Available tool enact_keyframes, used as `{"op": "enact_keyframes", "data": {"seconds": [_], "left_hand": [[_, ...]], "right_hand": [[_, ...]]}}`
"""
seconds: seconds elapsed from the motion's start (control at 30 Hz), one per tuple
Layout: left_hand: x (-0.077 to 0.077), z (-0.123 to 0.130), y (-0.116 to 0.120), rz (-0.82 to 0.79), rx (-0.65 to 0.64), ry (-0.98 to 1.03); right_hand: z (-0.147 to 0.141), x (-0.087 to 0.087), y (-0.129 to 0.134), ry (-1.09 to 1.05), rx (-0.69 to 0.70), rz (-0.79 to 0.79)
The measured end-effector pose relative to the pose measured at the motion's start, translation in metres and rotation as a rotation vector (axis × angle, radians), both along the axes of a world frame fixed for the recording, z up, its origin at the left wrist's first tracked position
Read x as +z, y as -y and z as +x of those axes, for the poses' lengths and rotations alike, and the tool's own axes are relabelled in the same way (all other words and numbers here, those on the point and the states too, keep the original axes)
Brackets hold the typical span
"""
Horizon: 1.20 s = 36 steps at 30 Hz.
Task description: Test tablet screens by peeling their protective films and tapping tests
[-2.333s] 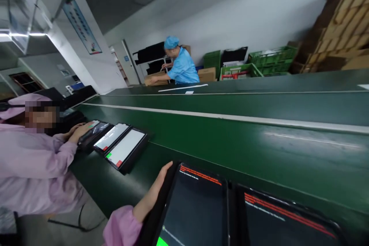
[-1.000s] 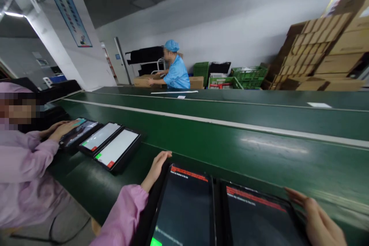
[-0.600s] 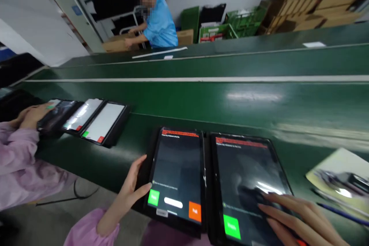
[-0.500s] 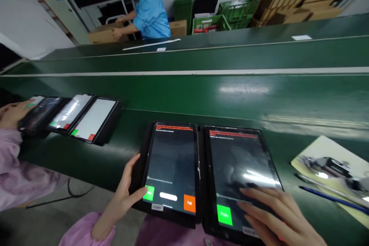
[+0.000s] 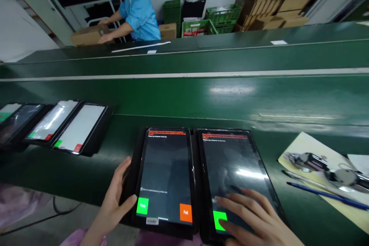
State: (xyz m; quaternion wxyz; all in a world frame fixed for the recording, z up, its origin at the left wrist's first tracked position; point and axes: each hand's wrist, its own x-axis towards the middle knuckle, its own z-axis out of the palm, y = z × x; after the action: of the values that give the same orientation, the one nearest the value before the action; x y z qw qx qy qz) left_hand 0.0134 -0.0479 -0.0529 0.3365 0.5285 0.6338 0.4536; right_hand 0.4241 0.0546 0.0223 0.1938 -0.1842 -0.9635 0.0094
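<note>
Two tablets in dark cases lie side by side at the front edge of the green bench. The left tablet [image 5: 167,173] shows a dark screen with red text on top, a green button and an orange Fail button. My left hand [image 5: 115,196] rests at its left edge, fingers apart, thumb beside the green button. Over the lower part of the right tablet [image 5: 230,161] spreads my right hand [image 5: 253,215], fingers extended, the thumb at the green button. That hand covers the screen's lower right corner.
More tablets [image 5: 80,127] lie on the bench at left. At right, a pale paper [image 5: 302,144] carries a blue pen [image 5: 325,193] and shiny metal items [image 5: 317,161]. Across the bench, a person in blue [image 5: 142,11] handles a cardboard box [image 5: 89,35]. Green crates [image 5: 198,27] stand behind.
The view has shifted slightly to the right. My right thumb has come to the green button. The white bar on the left tablet's screen is gone. The neighbour's hand at far left has left view.
</note>
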Motion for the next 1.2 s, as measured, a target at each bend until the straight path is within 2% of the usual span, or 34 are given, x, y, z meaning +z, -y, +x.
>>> {"op": "enact_keyframes", "data": {"seconds": [0.1,0.2,0.27,0.33,0.43,0.57,0.67,0.8,0.93,1.1,1.2], "left_hand": [[0.024,-0.013,-0.041,0.084,-0.074,-0.183],[0.051,-0.012,-0.102,0.109,-0.198,-0.466],[0.061,-0.005,-0.137,0.137,-0.231,-0.631],[0.063,0.004,-0.158,0.124,-0.223,-0.775],[0.061,0.010,-0.156,0.060,-0.238,-0.889],[0.064,0.009,-0.118,0.041,-0.325,-0.896],[0.070,0.007,-0.106,0.043,-0.291,-0.886],[0.070,0.006,-0.125,0.037,-0.182,-0.869],[0.063,0.007,-0.144,0.047,-0.160,-0.882],[0.057,0.005,-0.146,0.074,-0.175,-0.913],[0.056,0.004,-0.144,0.071,-0.178,-0.922]], "right_hand": [[-0.003,0.011,-0.027,-0.085,-0.115,-0.053],[-0.017,0.009,-0.073,-0.088,-0.303,-0.034],[-0.030,0.002,-0.102,-0.007,-0.402,-0.013],[-0.041,-0.006,-0.121,0.056,-0.442,0.011],[-0.045,-0.012,-0.123,0.050,-0.408,0.048],[-0.030,-0.014,-0.104,-0.045,-0.294,0.046],[-0.020,-0.013,-0.101,-0.121,-0.306,0.062],[-0.022,-0.016,-0.114,-0.115,-0.375,0.081],[-0.028,-0.024,-0.122,-0.045,-0.412,0.064],[-0.027,-0.033,-0.124,-0.011,-0.417,0.037],[-0.026,-0.032,-0.124,-0.021,-0.409,0.025]]}}
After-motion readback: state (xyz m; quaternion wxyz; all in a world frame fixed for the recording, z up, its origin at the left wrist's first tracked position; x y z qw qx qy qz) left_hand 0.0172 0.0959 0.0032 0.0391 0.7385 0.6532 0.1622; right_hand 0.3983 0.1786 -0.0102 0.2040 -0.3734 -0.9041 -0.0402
